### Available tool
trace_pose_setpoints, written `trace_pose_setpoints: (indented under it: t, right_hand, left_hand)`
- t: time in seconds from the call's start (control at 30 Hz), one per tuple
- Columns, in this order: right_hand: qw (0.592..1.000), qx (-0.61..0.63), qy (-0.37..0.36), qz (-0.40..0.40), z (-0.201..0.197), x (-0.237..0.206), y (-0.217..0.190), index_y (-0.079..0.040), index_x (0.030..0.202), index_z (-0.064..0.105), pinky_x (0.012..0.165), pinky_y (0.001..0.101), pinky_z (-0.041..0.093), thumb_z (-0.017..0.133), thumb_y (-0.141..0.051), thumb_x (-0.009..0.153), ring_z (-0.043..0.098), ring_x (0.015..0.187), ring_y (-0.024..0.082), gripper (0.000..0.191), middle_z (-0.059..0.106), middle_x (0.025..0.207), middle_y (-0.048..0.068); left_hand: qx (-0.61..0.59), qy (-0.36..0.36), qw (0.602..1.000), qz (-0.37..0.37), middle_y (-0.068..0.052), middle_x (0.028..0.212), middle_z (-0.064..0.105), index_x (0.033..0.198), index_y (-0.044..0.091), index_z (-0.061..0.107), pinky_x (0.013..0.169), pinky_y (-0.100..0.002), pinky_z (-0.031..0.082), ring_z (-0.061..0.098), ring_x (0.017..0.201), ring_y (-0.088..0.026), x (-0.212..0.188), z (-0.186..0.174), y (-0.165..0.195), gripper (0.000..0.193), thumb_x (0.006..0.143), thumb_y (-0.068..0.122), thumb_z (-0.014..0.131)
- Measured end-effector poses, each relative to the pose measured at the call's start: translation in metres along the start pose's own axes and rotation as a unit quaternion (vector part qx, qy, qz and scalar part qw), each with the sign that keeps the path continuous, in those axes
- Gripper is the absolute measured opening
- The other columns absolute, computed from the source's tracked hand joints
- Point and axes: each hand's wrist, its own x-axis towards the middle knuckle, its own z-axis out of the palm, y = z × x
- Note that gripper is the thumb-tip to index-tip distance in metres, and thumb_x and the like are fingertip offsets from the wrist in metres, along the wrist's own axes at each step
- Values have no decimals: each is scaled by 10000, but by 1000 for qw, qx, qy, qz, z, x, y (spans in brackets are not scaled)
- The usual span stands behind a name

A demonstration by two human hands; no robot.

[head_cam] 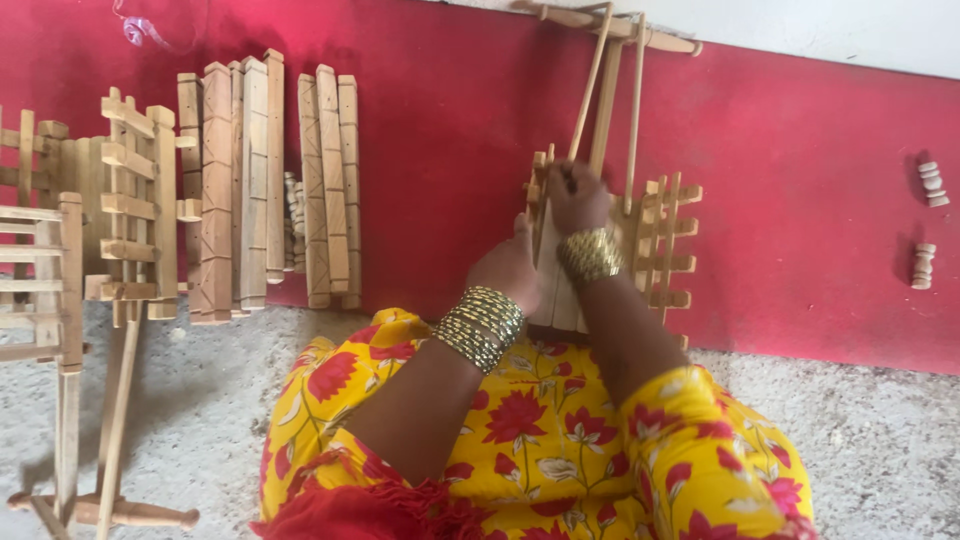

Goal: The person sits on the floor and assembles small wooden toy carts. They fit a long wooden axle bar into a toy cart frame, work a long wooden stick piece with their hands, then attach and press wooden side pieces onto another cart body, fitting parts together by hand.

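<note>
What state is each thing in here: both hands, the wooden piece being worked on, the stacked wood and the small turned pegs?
left hand: closed against the wooden frame's lower edge
right hand: gripping the frame's top
wooden frame: partly assembled, lying on the red mat, rods sticking out
carved wooden slats: loose, laid side by side
ladder-like frames: assembled, lying flat
turned pegs: loose on the mat, untouched

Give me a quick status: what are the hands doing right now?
Left hand and right hand both gripping the wooden frame piece on the red mat. Thin rods run up from it. Finished wooden pieces stacked left, clear of the hands.
</note>
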Motion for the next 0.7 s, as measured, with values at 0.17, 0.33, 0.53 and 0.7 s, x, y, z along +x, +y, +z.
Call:
trace_pose_setpoints:
  t: [0.17, 0.33, 0.53, 0.7]
  right_hand:
    - [995, -65, 16, -79, 1, 44, -13, -92, 1019, 776, 564, 245, 585, 665, -196, 973, 714, 623, 98, 159, 777, 829, 46]
    - [984, -108, -5, -139, -5, 20, 3, -103, 995, 755, 576, 251, 624, 633, -219, 1051, 715, 682, 91, 177, 751, 868, 29]
    - [987, 22, 39, -153, -1, -41, 31, -78, 1035, 738, 594, 273, 598, 648, -185, 1000, 704, 702, 116, 144, 786, 905, 60]
    - [996, -71, 27, -56, -5, 7, -2, -98, 1070, 773, 670, 273, 612, 676, -216, 983, 727, 772, 102, 176, 792, 973, 71]
  left_hand:
    - [19, 12, 1000, 13, -200, 1149, 667, 1615, 32, 77, 896, -449, 568, 686, 1031, -317, 1, 0, -1, 902, 881, 73, 599]
    - [17, -18, 1000, 4, -188, 1141, 696, 1638, 30, 56, 887, -438, 593, 708, 1013, -308, 0, -2, 2, 900, 907, 92, 577]
    - [34, -21, 999, 4, -199, 1212, 645, 1616, 35, 24, 929, -450, 572, 683, 1073, -304, 4, -1, 6, 909, 949, 247, 605]
    - [-1, -7, 1000, 13, -227, 1232, 639, 1633, 55, 21, 929, -452, 576, 688, 1077, -327, 6, 0, 2, 855, 951, 143, 530]
